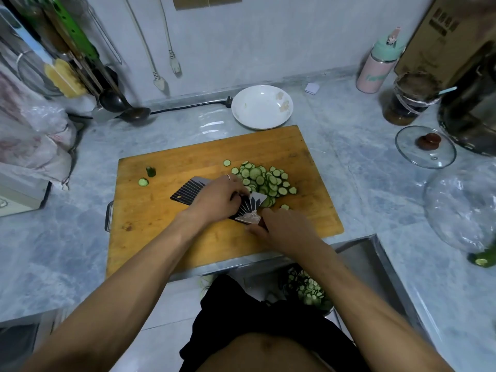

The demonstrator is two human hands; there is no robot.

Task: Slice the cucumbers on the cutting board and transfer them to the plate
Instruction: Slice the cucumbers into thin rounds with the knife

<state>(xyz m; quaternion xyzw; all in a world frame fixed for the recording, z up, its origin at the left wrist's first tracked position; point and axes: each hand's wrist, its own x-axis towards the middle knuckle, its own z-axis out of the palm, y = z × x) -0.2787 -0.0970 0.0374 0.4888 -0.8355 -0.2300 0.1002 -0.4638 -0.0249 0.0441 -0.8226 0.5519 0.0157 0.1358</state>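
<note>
left hand [218, 198]: curled fingers are laid on the flat dark striped cleaver blade [198, 193].
right hand [281, 229]: the cleaver's handle end is gripped.
pale green cucumber slices [264, 181]: heaped on the wooden cutting board [166, 237], at the blade's edge.
white round plate [261, 107]: set just behind the board.

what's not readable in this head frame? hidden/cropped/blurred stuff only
- Knife: handle hidden inside right hand; blade middle covered by left hand.
- Slices under the left hand's fingers: hidden, so it is unclear whether any lie on the blade.
- Cucumber end, head view: cropped by the right edge.
- Bottle lettering: too blurred to read.
</note>
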